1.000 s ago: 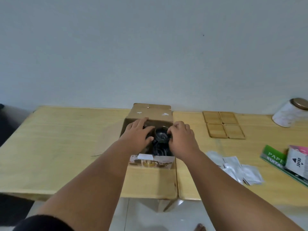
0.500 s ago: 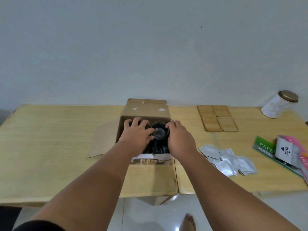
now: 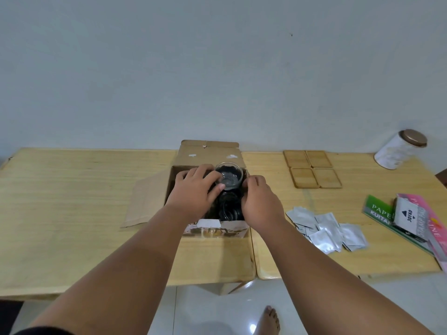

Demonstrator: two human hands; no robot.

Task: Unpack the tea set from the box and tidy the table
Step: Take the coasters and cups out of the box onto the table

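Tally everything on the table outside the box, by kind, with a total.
Square wooden coasters: 4
White cylindrical canister with a bronze lid: 1
Silver foil sachets: about 8; they overlap, so the count is not exact
Green paper pad: 1
White and grey Joyko packet: 1
Pink flat pack: 1
Total: about 16

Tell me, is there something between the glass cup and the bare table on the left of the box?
Only the cardboard box's left wall and its open flap, which lies flat on the table. The glass cup, held by the left hand with the right hand beside it, already sits at the box's rim.
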